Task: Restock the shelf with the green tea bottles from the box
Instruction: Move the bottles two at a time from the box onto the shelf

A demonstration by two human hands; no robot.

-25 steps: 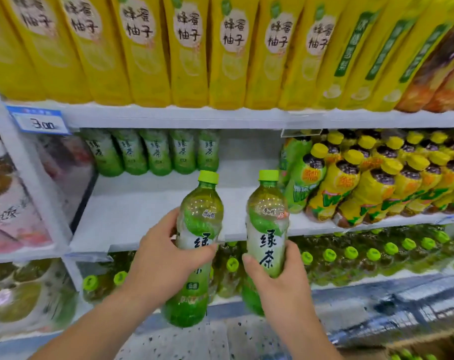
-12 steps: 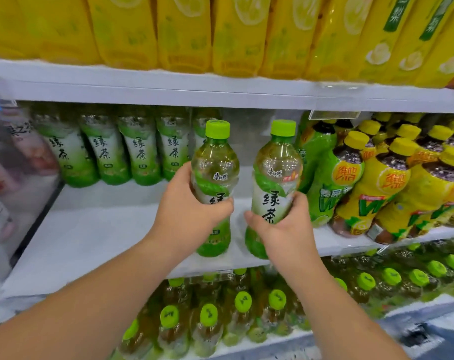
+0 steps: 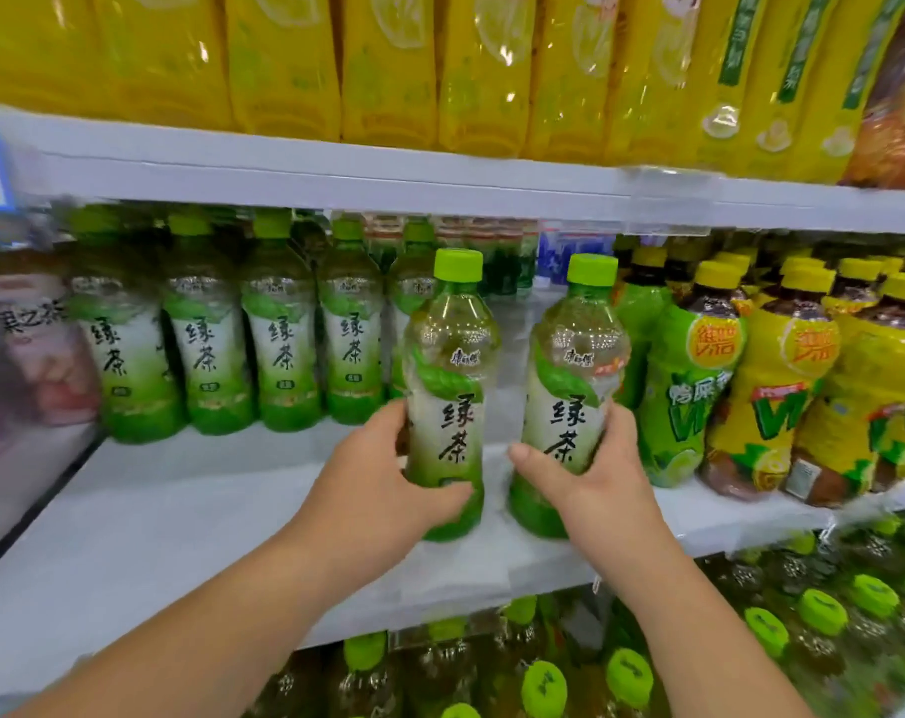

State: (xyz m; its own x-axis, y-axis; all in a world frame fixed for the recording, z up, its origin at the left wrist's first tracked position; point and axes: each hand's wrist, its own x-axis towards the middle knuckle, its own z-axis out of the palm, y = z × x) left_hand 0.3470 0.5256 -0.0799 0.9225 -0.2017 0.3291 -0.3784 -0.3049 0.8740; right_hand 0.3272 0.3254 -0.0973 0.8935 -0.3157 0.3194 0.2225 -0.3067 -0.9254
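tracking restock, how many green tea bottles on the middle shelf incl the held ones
7. Five back-row bottles, the fifth partly hidden; one in the left hand, one in the right hand. More may hide behind.

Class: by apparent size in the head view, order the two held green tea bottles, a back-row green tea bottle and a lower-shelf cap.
Left-held green tea bottle and right-held green tea bottle: alike, tied.
Back-row green tea bottle: smaller, though farther back.
Lower-shelf cap: smallest.

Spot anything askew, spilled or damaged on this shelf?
No spill or damage. Left green tea bottle and right green tea bottle stand upright, capped. Yellow-capped bottles at right seem to lean left; possibly lens distortion.
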